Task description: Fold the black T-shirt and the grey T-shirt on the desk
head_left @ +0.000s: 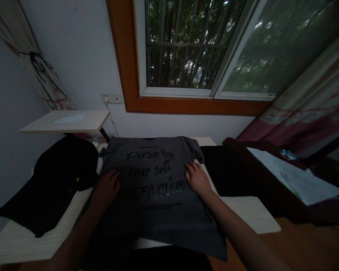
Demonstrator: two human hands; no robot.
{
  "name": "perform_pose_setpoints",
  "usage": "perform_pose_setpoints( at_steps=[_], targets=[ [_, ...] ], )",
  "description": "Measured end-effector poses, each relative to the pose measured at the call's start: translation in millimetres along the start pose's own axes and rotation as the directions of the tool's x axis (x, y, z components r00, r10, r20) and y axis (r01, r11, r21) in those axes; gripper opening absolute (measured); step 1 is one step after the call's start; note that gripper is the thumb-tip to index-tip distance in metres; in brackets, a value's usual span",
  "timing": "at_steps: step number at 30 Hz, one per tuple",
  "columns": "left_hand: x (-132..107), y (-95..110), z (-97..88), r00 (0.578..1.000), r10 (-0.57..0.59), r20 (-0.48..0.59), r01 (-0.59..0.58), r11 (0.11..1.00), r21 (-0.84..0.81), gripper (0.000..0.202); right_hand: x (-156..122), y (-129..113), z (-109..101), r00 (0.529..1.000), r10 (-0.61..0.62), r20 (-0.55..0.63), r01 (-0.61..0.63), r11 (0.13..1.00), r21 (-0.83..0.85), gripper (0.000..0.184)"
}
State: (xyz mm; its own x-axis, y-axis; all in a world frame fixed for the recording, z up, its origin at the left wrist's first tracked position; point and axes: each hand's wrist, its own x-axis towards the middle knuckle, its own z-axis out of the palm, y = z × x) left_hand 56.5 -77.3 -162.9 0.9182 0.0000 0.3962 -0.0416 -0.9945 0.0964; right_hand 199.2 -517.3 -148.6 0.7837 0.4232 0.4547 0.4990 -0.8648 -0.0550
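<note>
Rests a loosely curved, open left hand point(107, 186) and a flatter, open right hand point(197, 177), both with no visible grip, on opposite sides of a dark grey, black-lettered fabric T-shirt point(164, 220) spread across a pale wood-topped table point(247, 210).

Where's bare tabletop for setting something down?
Right corner of the table, between the right arm and black cloth; front left, between the left arm and black garment. Crowded: the middle, where left hand and right hand rest on the grey shirt.
</note>
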Motion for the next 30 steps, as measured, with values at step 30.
perform_pose_setpoints(
  at_steps=[30],
  targets=[
    [84.1,-38.6,41.0,0.999,-0.024,0.036,0.024,1.000,-0.017,0.049,83.2,31.3,54.3,0.998,0.032,0.056,-0.034,0.998,0.047,0.047]
  ],
)
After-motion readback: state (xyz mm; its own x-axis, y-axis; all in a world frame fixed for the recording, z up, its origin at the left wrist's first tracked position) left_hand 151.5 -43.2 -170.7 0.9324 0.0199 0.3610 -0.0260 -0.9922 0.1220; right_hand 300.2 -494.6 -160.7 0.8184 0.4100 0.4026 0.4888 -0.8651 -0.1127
